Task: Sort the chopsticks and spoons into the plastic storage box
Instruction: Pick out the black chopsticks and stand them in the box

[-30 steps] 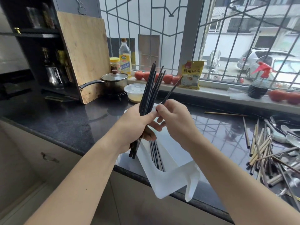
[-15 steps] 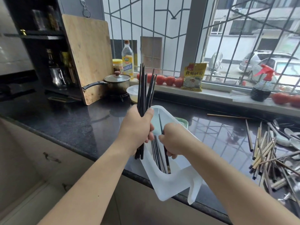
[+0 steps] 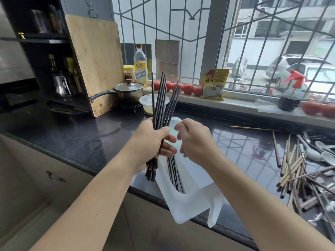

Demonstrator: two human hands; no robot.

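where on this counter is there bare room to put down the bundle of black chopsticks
Bare dark counter lies left of the plastic storage box, in front of the cutting board and pot. A narrower bare strip runs between the box and the utensil pile. The right end is crowded with chopsticks and spoons.
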